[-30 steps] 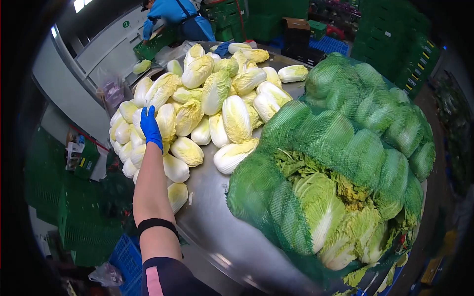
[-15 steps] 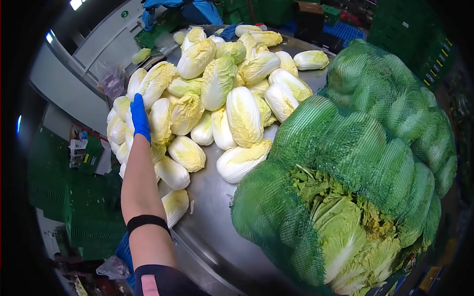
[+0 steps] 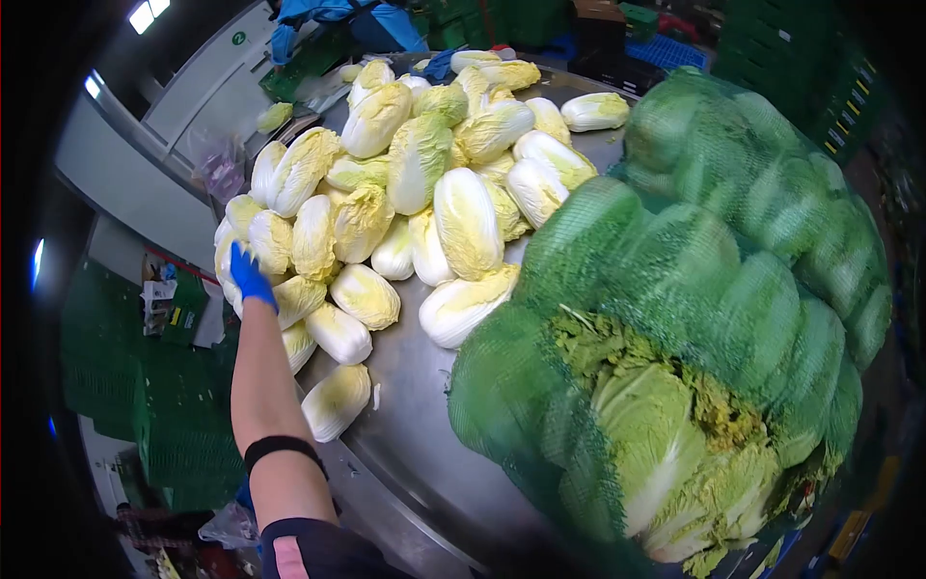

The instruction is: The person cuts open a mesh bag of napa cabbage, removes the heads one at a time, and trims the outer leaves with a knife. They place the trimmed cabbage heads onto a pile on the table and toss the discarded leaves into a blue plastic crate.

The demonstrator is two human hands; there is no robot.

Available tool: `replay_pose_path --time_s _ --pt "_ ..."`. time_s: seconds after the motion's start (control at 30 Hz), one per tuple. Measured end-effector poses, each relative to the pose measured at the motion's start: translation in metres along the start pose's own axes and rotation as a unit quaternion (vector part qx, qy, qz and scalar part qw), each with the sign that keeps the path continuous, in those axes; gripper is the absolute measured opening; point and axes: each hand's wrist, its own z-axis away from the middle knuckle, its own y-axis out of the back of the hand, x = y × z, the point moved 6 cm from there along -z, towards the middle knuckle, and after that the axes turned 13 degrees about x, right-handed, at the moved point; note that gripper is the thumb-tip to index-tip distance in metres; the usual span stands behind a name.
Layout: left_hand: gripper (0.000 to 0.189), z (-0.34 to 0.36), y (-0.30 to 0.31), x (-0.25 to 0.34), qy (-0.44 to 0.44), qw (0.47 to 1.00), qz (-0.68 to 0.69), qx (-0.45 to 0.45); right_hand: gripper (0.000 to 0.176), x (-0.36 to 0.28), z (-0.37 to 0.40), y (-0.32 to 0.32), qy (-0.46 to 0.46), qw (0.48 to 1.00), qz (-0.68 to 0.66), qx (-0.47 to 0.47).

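A blue glove covers my left hand (image 3: pixel 253 279), which rests against the cabbages at the left edge of the pile; its fingers are partly hidden among them and their grip is unclear. Trimmed white and yellow cabbages (image 3: pixel 470 224) lie heaped on the round metal table (image 3: pixel 410 386). One cabbage (image 3: pixel 337 402) lies at the near end of the pile, beside my forearm. To the right, green net sacks (image 3: pixel 666 280) bulge with cabbages, and untrimmed leafy cabbages (image 3: pixel 651 439) show at a sack's opening. My right hand is not in view.
A person in blue (image 3: pixel 386 24) is beyond the table's far side. Green crates (image 3: pixel 183 415) stand at the lower left, and more stacked crates (image 3: pixel 772 58) are at the back right. A clear plastic bag (image 3: pixel 220 164) hangs by the table's left edge.
My left hand has moved down and slightly left along the pile's edge. Cabbages near it have shifted, and the nearest one now lies more fully in sight. The camera view has moved slightly.
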Motion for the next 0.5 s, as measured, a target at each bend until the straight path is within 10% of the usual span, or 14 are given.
replay_pose_path --time_s 0.07,0.13,0.17,0.2,0.3,0.5 --pt "0.048 0.055 0.051 0.040 0.009 0.997 -0.067 0.036 0.033 0.043 -0.012 0.001 0.087 0.995 0.019 0.044" --pt "0.051 0.034 0.106 0.029 0.145 0.956 -0.044 -0.250 0.013 0.082 -0.023 -0.003 0.120 0.982 -0.142 0.043" --pt "0.051 0.031 0.154 0.032 0.040 0.961 -0.132 -0.239 0.009 0.126 -0.018 -0.008 0.022 0.963 -0.266 0.033" --pt "0.050 -0.008 0.251 0.017 0.224 0.948 -0.224 -0.001 0.012 0.084 0.014 0.005 0.041 0.974 -0.210 0.081" --pt "0.049 -0.003 0.376 0.038 0.129 0.880 -0.457 0.001 0.011 0.065 0.043 0.021 0.011 0.985 -0.131 0.113" --pt "0.050 0.063 0.458 0.062 -0.099 0.487 -0.866 -0.054 0.012 0.013 0.044 0.039 -0.004 0.936 -0.327 0.131"
